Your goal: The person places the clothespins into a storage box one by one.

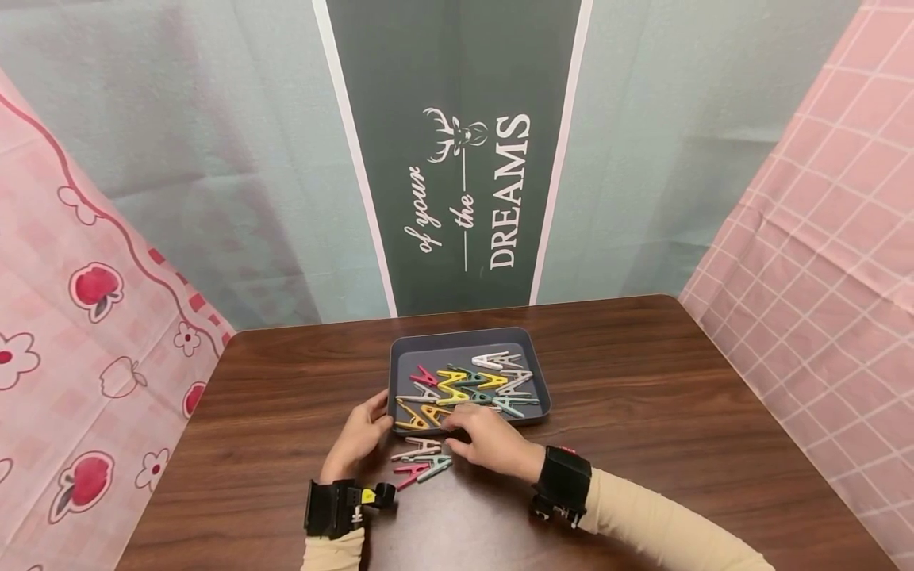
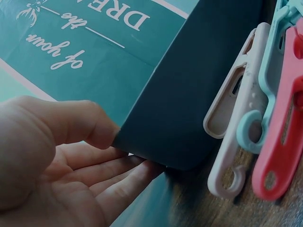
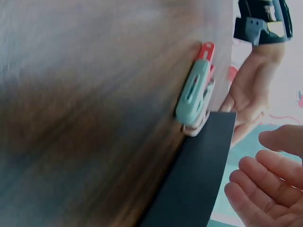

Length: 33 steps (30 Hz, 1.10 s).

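A dark grey shallow tray (image 1: 421, 344) on the table holds several plastic clothespins in yellow, orange, white, green and red. My left hand (image 1: 362, 434) grips its near left corner; in the left wrist view the thumb (image 2: 87, 124) meets the rim and the fingers (image 2: 125, 189) lie against the side. Over the tray's near edge hovers my right hand (image 1: 500, 444), fingers relaxed and holding nothing, with a gap between thumb and fingertips. On the table between the hands lie a pale pink clothespin (image 2: 244, 109), a mint clothespin (image 3: 194, 92) and a red clothespin (image 1: 412, 473).
The brown wooden table (image 1: 643, 412) extends on both sides of the tray. Behind it hangs a grey-green curtain (image 1: 457, 47) with lettering. Pink cloths (image 1: 821, 262) hang at left and right. Each wrist wears a black camera strap (image 1: 564, 480).
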### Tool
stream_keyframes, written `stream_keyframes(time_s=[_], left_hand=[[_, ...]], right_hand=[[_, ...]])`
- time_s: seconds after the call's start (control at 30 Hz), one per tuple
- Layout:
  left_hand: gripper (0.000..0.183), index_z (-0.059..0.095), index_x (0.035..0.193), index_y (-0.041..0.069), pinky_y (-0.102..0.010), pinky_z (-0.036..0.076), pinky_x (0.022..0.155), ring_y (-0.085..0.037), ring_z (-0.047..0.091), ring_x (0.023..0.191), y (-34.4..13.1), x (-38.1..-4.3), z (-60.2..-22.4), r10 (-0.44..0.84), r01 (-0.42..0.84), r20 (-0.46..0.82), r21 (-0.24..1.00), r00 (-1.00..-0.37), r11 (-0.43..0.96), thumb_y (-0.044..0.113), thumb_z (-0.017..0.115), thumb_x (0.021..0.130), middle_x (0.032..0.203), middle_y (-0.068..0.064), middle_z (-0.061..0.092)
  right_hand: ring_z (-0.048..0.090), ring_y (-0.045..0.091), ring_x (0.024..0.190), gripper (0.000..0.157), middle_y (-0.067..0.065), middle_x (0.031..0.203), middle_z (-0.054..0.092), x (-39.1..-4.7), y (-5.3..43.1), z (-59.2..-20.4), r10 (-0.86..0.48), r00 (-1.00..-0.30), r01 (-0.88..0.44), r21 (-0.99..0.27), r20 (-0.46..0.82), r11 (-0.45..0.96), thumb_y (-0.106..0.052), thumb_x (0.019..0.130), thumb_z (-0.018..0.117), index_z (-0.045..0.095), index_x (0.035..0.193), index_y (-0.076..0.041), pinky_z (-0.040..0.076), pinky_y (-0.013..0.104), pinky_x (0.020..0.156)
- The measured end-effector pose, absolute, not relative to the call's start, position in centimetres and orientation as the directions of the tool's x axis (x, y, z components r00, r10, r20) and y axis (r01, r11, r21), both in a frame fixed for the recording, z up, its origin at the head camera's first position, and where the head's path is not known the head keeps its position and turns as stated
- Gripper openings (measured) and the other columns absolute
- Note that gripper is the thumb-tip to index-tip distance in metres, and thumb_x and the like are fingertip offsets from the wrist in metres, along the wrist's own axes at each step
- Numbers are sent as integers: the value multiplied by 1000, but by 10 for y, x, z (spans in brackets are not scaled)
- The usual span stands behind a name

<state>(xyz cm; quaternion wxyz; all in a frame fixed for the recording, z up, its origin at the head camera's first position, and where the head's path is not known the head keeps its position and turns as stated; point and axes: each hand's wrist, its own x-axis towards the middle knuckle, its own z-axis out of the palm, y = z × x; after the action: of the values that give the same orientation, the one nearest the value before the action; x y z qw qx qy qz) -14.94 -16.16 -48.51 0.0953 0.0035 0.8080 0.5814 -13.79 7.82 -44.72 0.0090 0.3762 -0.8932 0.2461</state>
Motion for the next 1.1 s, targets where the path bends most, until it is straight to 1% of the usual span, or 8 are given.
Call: stream_keyframes(time_s=[0.1,0.17,0.27,0.33,0.4,0.5,0.87,1.1], left_hand=[[54,35,144,-10,-47,50,103,-43,52,128,-162,-149,-484,121,-92,-139,939,-983,330,-8,45,91,140,-32,48],[54,35,144,-11,-47,50,103,-43,52,128,-162,-149,-483,121,-92,-140,937,-983,336,-8,45,91,140,-33,48],[54,35,144,-10,-47,50,103,-42,52,128,-162,-149,-483,117,-99,-146,937,-982,336,-8,46,91,140,-32,49],[54,35,144,-10,-47,49,103,-42,53,128,-161,-149,-484,113,-108,-153,937,-982,332,-8,46,91,140,-31,49],[54,36,144,-9,-47,49,104,-41,53,128,-161,-150,-484,111,-112,-156,938,-981,329,-7,46,91,140,-31,49],[54,35,144,-9,-48,49,104,-41,53,128,-161,-150,-486,111,-111,-155,937,-982,332,-7,46,91,140,-31,49],[54,34,144,-10,-49,48,104,-42,53,128,-161,-151,-486,112,-113,-160,933,-981,343,-7,46,91,141,-32,48],[55,35,144,-10,-49,48,104,-42,52,129,-162,-150,-486,113,-110,-156,935,-981,338,-7,46,91,141,-32,48]], right_hand=[[67,13,94,18,1,98,72,-134,75,-451,-694,-698,-689,-433,178,581,-16,86,69,72,102,-8,56,27,84],[67,12,94,19,1,97,72,-132,72,-454,-710,-686,-698,-419,161,580,-18,86,70,72,102,-8,55,29,90],[66,11,94,20,1,97,72,-130,70,-459,-726,-675,-706,-404,131,582,-19,84,71,73,102,-8,55,27,90],[65,10,93,21,0,97,71,-129,68,-462,-735,-668,-711,-392,116,584,-19,84,71,73,102,-9,55,25,89],[65,10,92,21,0,96,71,-128,67,-464,-744,-659,-719,-384,111,580,-19,83,72,73,101,-10,54,22,84],[65,10,91,19,-1,95,70,-128,64,-468,-752,-650,-729,-368,106,578,-18,81,72,73,98,-10,54,20,83],[65,8,89,18,-3,93,70,-131,55,-473,-748,-662,-718,-323,44,617,-17,78,75,74,95,-13,54,20,82],[64,8,90,21,-3,94,69,-129,51,-474,-746,-666,-704,-344,13,622,-17,77,76,73,97,-12,54,20,81]])
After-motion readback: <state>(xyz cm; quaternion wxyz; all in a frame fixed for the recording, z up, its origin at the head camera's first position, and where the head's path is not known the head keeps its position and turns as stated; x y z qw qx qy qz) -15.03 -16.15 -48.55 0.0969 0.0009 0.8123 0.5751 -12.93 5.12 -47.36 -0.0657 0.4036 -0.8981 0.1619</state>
